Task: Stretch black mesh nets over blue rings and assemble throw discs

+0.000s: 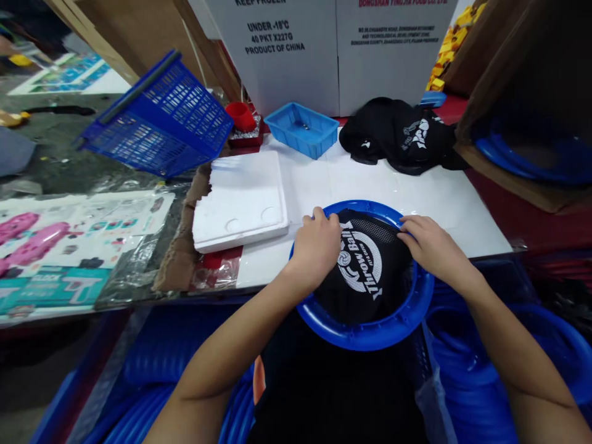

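A blue plastic ring [365,338] tilts at the front edge of the white work surface, close to my body. Black mesh fabric [388,280] with white "Throw Ball" print lies across its opening, with a gap showing along the lower right inner edge. At the upper left of the rim, my left hand [319,243] is closed with fingers curled over the ring and the fabric's edge. My right hand [428,246] pinches the upper right rim where the mesh meets it. Both thumbs are largely hidden.
Behind the ring are a white foam block [240,200], a light-blue tray [303,131] with small bits inside, and a heap of black printed fabric [398,135]. A blue basket [161,117] leans at left. Cartons stand behind; stacked blue rings [472,382] sit below.
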Tool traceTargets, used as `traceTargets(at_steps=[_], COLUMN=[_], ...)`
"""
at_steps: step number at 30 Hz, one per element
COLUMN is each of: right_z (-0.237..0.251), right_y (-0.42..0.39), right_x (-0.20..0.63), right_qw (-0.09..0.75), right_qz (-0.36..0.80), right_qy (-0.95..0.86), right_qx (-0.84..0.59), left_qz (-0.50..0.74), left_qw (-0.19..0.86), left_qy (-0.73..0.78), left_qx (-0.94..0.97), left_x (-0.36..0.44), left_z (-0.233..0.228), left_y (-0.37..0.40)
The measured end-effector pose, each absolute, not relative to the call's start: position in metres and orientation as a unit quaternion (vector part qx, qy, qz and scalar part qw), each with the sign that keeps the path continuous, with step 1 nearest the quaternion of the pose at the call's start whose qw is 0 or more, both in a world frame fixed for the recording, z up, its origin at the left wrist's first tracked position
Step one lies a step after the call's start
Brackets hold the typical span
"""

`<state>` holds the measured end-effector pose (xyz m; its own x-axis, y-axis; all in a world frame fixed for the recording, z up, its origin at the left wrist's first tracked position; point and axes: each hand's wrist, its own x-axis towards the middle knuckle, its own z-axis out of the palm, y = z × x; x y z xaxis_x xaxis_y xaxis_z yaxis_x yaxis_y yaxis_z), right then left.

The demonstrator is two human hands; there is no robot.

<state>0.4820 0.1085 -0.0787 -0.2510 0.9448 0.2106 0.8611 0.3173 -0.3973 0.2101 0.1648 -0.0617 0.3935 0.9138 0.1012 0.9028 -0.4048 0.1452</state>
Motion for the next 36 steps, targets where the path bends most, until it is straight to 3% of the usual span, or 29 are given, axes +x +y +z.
traceTargets(at_steps=[5,12,21,29,36], right_z=[-0.098,-0.102,-0.099,-0.097,-0.092], right_y=[0.128,0.130,0.142,0.159,0.161], right_x=[0.486,0.486,0.490,0.504,0.501], right_qw=[0.306,0.382,0.365,0.325,0.298], right_qz=[0.110,0.142,0.167,0.281,0.248], right_qy=[-0.773,-0.734,-0.734,-0.705,-0.736], right_qx=[-0.546,-0.543,-0.548,-0.564,-0.555], left_qz=[0.079,0.152,0.209,0.176,0.163], left_qw=[0.095,0.224,0.362,0.467,0.513], left_qy=[0.310,0.277,0.322,0.342,0.354], left_qx=[0.943,0.922,0.849,0.796,0.765], left_x=[0.226,0.223,0.211,0.210,0.205], left_z=[-0.061,-0.075,-0.082,-0.083,-0.078], left_y=[0.210,0.251,0.270,0.288,0.290])
